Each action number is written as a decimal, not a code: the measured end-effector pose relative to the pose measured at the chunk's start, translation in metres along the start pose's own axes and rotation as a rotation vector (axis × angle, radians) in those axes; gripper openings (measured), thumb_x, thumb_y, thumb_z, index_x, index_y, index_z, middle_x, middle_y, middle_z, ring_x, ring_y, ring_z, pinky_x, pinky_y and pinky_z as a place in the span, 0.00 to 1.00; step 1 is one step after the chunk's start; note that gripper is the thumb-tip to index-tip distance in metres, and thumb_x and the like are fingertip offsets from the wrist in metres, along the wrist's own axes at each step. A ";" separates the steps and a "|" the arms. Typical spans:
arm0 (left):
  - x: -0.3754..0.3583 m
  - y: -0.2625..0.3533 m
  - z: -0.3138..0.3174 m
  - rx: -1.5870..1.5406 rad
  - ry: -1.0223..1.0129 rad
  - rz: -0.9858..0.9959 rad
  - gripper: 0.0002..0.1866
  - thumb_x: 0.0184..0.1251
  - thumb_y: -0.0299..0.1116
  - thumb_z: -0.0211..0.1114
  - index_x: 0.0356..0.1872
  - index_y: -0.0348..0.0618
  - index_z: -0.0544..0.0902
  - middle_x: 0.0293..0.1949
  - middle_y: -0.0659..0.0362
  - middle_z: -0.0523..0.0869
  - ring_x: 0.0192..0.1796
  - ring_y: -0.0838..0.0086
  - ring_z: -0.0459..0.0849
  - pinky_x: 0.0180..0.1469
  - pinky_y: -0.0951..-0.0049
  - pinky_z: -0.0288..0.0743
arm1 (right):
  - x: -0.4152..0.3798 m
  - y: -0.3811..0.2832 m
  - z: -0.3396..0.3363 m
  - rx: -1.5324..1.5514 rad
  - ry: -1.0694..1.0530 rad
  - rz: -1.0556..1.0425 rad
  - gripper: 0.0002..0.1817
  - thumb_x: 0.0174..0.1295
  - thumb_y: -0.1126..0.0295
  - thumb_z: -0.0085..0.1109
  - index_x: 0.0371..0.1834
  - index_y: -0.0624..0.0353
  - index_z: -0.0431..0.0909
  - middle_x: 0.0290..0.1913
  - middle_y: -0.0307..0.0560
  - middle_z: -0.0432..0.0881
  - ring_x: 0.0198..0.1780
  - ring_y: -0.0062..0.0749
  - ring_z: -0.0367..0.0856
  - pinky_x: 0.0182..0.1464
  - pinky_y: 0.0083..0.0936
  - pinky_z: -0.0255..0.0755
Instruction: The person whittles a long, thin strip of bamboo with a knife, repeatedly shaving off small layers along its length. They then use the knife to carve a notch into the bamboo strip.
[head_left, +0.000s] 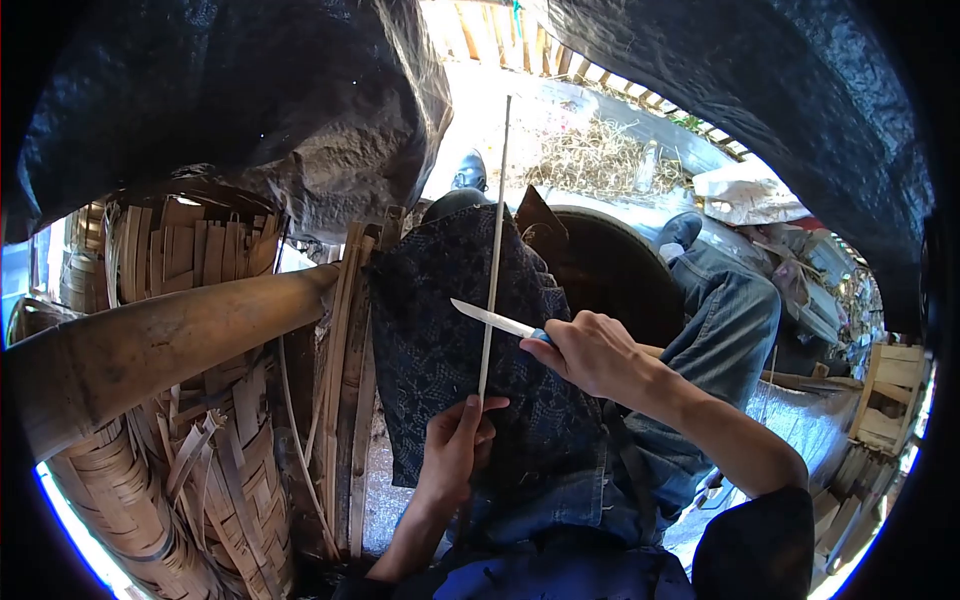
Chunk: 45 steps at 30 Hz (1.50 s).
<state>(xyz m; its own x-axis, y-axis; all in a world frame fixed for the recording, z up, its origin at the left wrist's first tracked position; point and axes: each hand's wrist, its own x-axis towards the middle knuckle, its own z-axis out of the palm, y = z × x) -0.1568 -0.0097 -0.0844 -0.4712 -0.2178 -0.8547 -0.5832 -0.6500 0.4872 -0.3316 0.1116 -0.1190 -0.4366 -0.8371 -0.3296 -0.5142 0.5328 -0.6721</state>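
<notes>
A long thin bamboo strip stands lengthwise over the dark patterned cloth on my lap. Its lower end is pinched between the thumb and fingers of my left hand. My right hand is closed round the blue handle of a knife. The blade points to the left and crosses the strip around its middle; whether it touches the strip cannot be made out.
A thick bamboo pole juts in from the left, above woven bamboo baskets. Upright slats stand beside my lap. Dark sheeting hangs overhead. Beyond my feet lie shavings. A dark round container sits between my legs.
</notes>
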 end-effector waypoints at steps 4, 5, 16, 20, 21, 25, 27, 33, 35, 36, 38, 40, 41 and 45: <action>0.000 0.002 -0.001 0.003 0.013 -0.030 0.17 0.73 0.42 0.48 0.43 0.38 0.79 0.16 0.72 0.61 0.13 0.91 0.54 0.15 0.85 0.45 | 0.008 0.000 0.004 0.025 -0.044 -0.001 0.30 0.67 0.50 0.46 0.12 0.61 0.71 0.07 0.48 0.70 0.09 0.36 0.72 0.14 0.32 0.68; 0.000 0.001 -0.001 0.002 0.016 -0.032 0.17 0.73 0.42 0.48 0.43 0.38 0.79 0.16 0.72 0.61 0.13 0.91 0.54 0.15 0.85 0.45 | 0.009 -0.002 0.003 0.023 -0.066 0.011 0.30 0.67 0.50 0.46 0.12 0.61 0.71 0.08 0.48 0.70 0.09 0.35 0.72 0.14 0.31 0.68; 0.001 0.001 0.002 -0.014 0.052 -0.008 0.18 0.73 0.40 0.49 0.43 0.35 0.80 0.16 0.72 0.63 0.14 0.92 0.54 0.15 0.86 0.45 | 0.016 -0.001 0.007 -0.026 -0.020 -0.008 0.29 0.67 0.52 0.48 0.11 0.61 0.69 0.07 0.51 0.69 0.09 0.40 0.71 0.13 0.32 0.66; 0.001 0.000 0.001 -0.025 0.050 -0.017 0.18 0.73 0.41 0.49 0.43 0.36 0.80 0.16 0.72 0.63 0.14 0.92 0.54 0.16 0.86 0.45 | 0.018 0.000 0.012 -0.034 0.025 -0.011 0.32 0.66 0.50 0.46 0.09 0.62 0.72 0.07 0.49 0.69 0.10 0.39 0.74 0.14 0.33 0.70; 0.001 -0.001 0.001 -0.032 0.047 -0.010 0.18 0.73 0.41 0.49 0.43 0.36 0.80 0.16 0.73 0.63 0.14 0.92 0.54 0.16 0.86 0.45 | 0.020 -0.001 0.010 -0.035 0.026 -0.008 0.32 0.66 0.50 0.46 0.09 0.62 0.72 0.07 0.49 0.69 0.10 0.39 0.74 0.14 0.33 0.70; 0.000 0.000 0.002 -0.028 0.059 -0.008 0.17 0.73 0.42 0.50 0.42 0.37 0.80 0.16 0.73 0.62 0.15 0.92 0.54 0.16 0.85 0.45 | 0.024 -0.001 0.009 -0.034 0.011 0.005 0.32 0.66 0.49 0.46 0.10 0.62 0.72 0.07 0.50 0.70 0.11 0.39 0.75 0.15 0.33 0.70; 0.000 0.001 0.002 -0.037 0.062 -0.013 0.17 0.73 0.42 0.50 0.42 0.37 0.80 0.16 0.73 0.62 0.15 0.92 0.54 0.16 0.85 0.45 | 0.025 -0.001 0.011 -0.035 0.037 -0.010 0.32 0.66 0.49 0.46 0.10 0.62 0.72 0.07 0.50 0.70 0.11 0.39 0.75 0.15 0.33 0.71; 0.000 0.001 0.001 -0.043 0.064 -0.024 0.17 0.73 0.42 0.50 0.42 0.37 0.80 0.16 0.73 0.62 0.15 0.91 0.53 0.16 0.85 0.44 | 0.030 0.002 0.021 -0.073 0.073 -0.037 0.32 0.66 0.48 0.46 0.10 0.63 0.71 0.08 0.50 0.71 0.12 0.38 0.76 0.15 0.33 0.71; 0.000 0.001 0.002 -0.048 0.059 -0.021 0.17 0.73 0.41 0.50 0.42 0.37 0.80 0.16 0.73 0.62 0.14 0.91 0.53 0.16 0.84 0.43 | 0.031 0.003 0.021 -0.048 0.067 -0.046 0.32 0.66 0.48 0.46 0.11 0.63 0.72 0.08 0.50 0.71 0.12 0.38 0.76 0.15 0.33 0.71; 0.001 0.000 0.001 -0.050 0.064 -0.014 0.17 0.73 0.41 0.50 0.42 0.37 0.80 0.16 0.73 0.62 0.14 0.91 0.53 0.16 0.84 0.43 | 0.031 0.003 0.022 -0.048 0.068 -0.044 0.32 0.66 0.48 0.46 0.11 0.63 0.72 0.08 0.50 0.71 0.12 0.38 0.76 0.15 0.33 0.71; 0.001 -0.002 0.000 -0.051 0.066 -0.006 0.17 0.73 0.41 0.50 0.42 0.37 0.80 0.16 0.73 0.62 0.14 0.91 0.53 0.16 0.84 0.43 | 0.032 0.002 0.023 -0.048 0.101 -0.051 0.32 0.66 0.48 0.46 0.11 0.63 0.72 0.08 0.50 0.72 0.12 0.39 0.76 0.15 0.33 0.71; 0.002 -0.003 -0.001 -0.037 0.053 0.001 0.16 0.72 0.42 0.51 0.41 0.40 0.79 0.16 0.73 0.62 0.13 0.90 0.53 0.14 0.84 0.44 | 0.033 0.000 0.023 -0.043 0.109 -0.045 0.30 0.65 0.50 0.48 0.12 0.62 0.71 0.08 0.51 0.71 0.12 0.41 0.76 0.15 0.33 0.71; 0.003 -0.003 0.000 -0.034 0.050 0.002 0.16 0.72 0.42 0.51 0.41 0.40 0.79 0.16 0.73 0.62 0.13 0.90 0.53 0.14 0.84 0.44 | 0.034 0.000 0.023 -0.037 0.117 -0.042 0.28 0.65 0.51 0.50 0.12 0.61 0.70 0.08 0.52 0.71 0.12 0.43 0.76 0.15 0.33 0.70; 0.001 -0.004 0.000 -0.037 0.054 0.007 0.15 0.72 0.42 0.51 0.41 0.40 0.79 0.16 0.73 0.61 0.13 0.90 0.53 0.14 0.85 0.44 | 0.044 -0.004 0.020 0.014 0.098 0.003 0.28 0.65 0.51 0.50 0.12 0.61 0.70 0.09 0.52 0.71 0.12 0.43 0.75 0.15 0.34 0.70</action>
<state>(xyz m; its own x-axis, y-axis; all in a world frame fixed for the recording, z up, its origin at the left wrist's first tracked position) -0.1551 -0.0074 -0.0876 -0.4383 -0.2613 -0.8600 -0.5544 -0.6745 0.4875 -0.3342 0.0700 -0.1446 -0.5087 -0.8191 -0.2651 -0.5030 0.5326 -0.6807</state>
